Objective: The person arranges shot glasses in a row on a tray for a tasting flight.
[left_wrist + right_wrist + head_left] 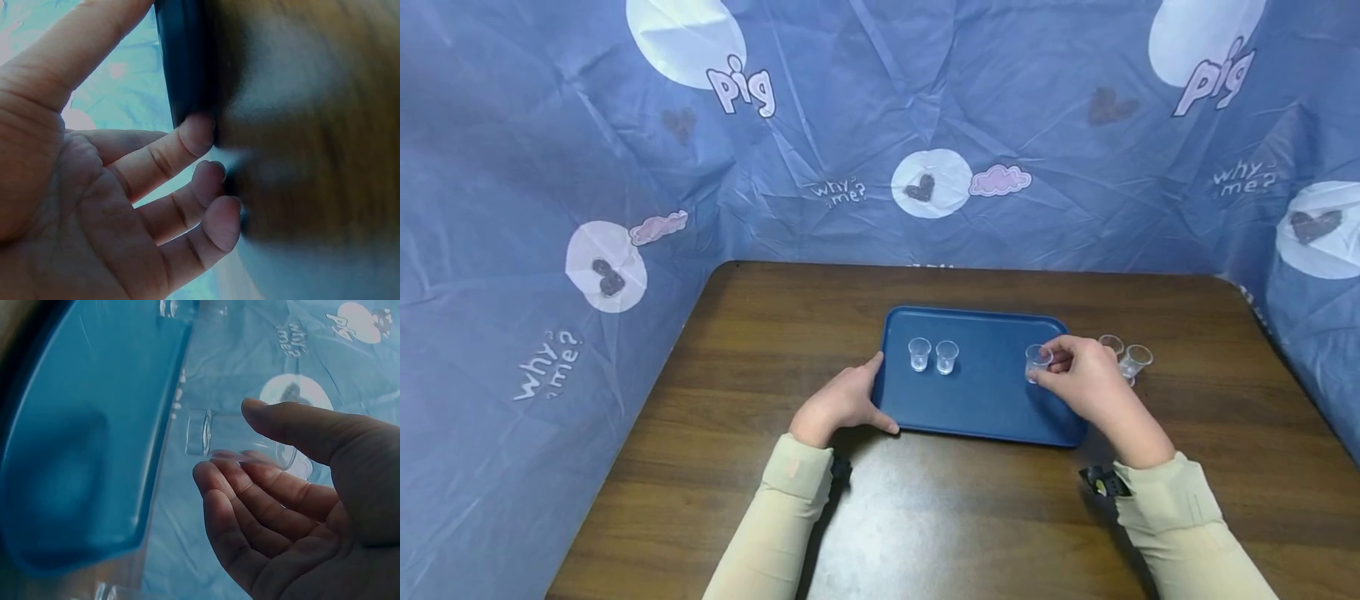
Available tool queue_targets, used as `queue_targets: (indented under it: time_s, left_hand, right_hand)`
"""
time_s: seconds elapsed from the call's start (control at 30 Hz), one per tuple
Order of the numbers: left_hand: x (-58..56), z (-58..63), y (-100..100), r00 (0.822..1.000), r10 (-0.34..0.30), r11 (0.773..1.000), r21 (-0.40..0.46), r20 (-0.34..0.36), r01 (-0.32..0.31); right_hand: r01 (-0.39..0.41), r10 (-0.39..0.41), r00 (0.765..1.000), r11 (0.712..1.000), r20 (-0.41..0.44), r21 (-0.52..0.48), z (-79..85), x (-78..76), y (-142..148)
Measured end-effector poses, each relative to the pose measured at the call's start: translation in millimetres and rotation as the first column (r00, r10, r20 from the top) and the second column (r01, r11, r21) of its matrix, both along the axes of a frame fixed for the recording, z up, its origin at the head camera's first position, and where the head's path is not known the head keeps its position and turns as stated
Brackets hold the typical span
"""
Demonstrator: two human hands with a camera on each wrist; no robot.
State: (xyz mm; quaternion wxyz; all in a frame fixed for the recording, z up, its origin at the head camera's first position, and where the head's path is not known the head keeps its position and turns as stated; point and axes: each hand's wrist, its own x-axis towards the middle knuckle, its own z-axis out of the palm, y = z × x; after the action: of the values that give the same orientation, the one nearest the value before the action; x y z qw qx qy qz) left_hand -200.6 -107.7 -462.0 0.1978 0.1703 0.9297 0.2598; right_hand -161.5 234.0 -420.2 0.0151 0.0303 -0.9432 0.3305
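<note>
The right hand (1093,379) held a cup (1036,360) upright above the right end of the tray (985,392).
Head view: the cup lay at the left of the right grip, mouth up, long axis near vertical; a pair of cups (947,358) stood toward the tray's left end, and two more cups (1137,358) on the desk (970,508), just beyond the right hand. The left hand (842,398), farther from the cup, spanned the tray's near left corner, thumb and fingers wide apart. Left wrist view: a fingertip met the tray's dark edge; the cup was out of sight. Right wrist view: the grip was narrow, thumb opposite fingers about the cup, whose base pointed trayward with a gap showing.
</note>
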Motion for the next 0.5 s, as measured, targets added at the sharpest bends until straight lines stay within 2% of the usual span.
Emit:
queue_targets:
  time_s: [0.5]
  left_hand:
    - [3.3,4.9,1.3,1.0,0.003,1.0,-0.018,-0.003,-0.003]
  right_hand:
    - [-0.058,0.058,0.998,0.998,0.02,-0.018,-17.9,-22.9,-33.9]
